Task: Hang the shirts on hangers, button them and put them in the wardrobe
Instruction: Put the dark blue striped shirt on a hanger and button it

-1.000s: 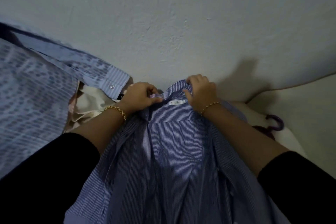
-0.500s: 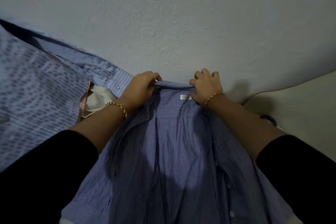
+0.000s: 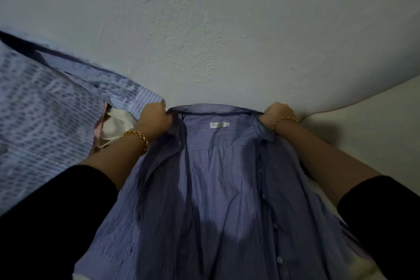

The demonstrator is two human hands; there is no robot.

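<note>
Head view, sole entry. Item: striped shirt (image 3: pixel 218 200), unbuttoned, inside facing the camera, held up before a pale wall (image 3: pixel 227 29) and hanging down between the forearms. Left hand (image 3: pixel 156 118): fingers curled tight round the left end of the collar (image 3: pixel 211 108). Right hand (image 3: pixel 276 113): likewise clenched on the right end, so the collar band is drawn taut between the two fists. No hanger and no wardrobe appear in view. Hazards, as judged: both hands are occupied, so fetching a hanger means releasing one side, and the freed shoulder would likely slump and twist the front edges. So taut a pull may strain the collar seam or crease the band. The hem drops out of frame, and whether it clears what lies beneath cannot be told. Materials: shirt of thin woven cloth, fine blue-and-white vertical stripe, soft folds, gathers under the yoke; small white rectangular label (image 3: pixel 219 124) sewn below the collar; small round pale buttons (image 3: pixel 279 260) down one front edge. Gold chain bracelets (image 3: pixel 136 136), rounded links, one per wrist; black sleeves (image 3: pixel 45 223), matte, ending on the forearms. Left of the hands, a patterned shirt (image 3: pixel 45 120), light blue with darker dashes and a striped cuff, overlies a crumpled cream cloth (image 3: pixel 116 125). Wall rough-plastered; smooth cream surface (image 3: pixel 375 120) at right, nature unclear.
</note>
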